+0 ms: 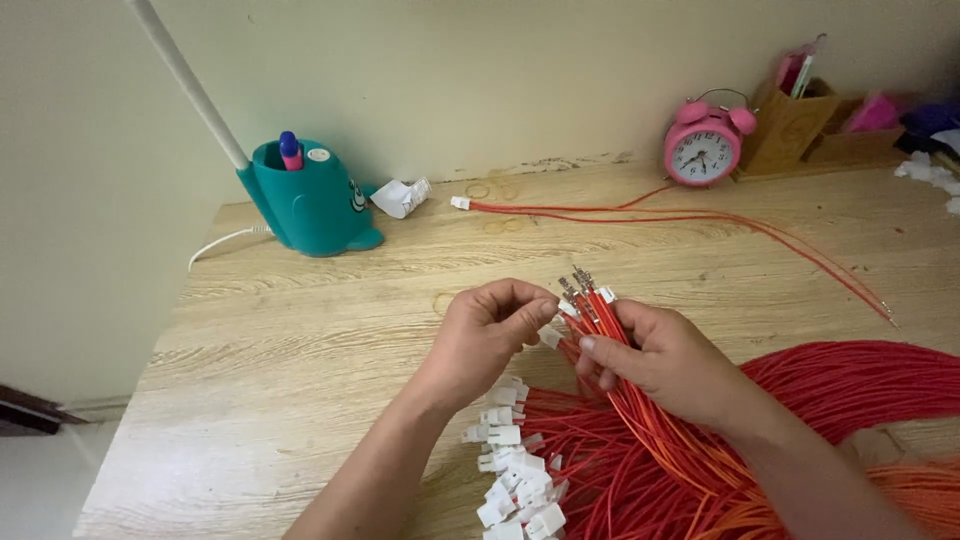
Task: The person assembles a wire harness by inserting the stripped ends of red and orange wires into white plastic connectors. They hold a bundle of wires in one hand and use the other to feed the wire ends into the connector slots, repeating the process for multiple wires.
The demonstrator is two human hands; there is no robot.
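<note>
Your right hand (pixel 655 355) is clamped around a fanned bundle of thin red insulated wires (pixel 600 315), whose bare metal terminal tips point up and away from you. Your left hand (pixel 490 330) has its fingertips pinched together on a small white plastic connector housing (pixel 567 309), which meets the wire ends at the top of the bundle.

Progress, judged from the layout: a heap of red wires already ending in white plastic housings (pixel 515 470) lies on the pale wood-grain worktop (pixel 300 350) below your hands, so a good share appears fitted. The uncapped tips in your grip, and the large coil of red wire (pixel 860 380) running off to the right, suggest much remains.

Further out, a separate long red lead with a white plug (pixel 640 211) stretches across the far side of the worktop. Against the wall stand a teal plastic lamp base holding a pen (pixel 310 200), a crumpled white wrapper (pixel 400 196), a pink twin-bell alarm clock (pixel 703 145) and a brown cardboard pen holder (pixel 785 125).

Nothing lies between your hands; the loose housings crowd your left wrist.
</note>
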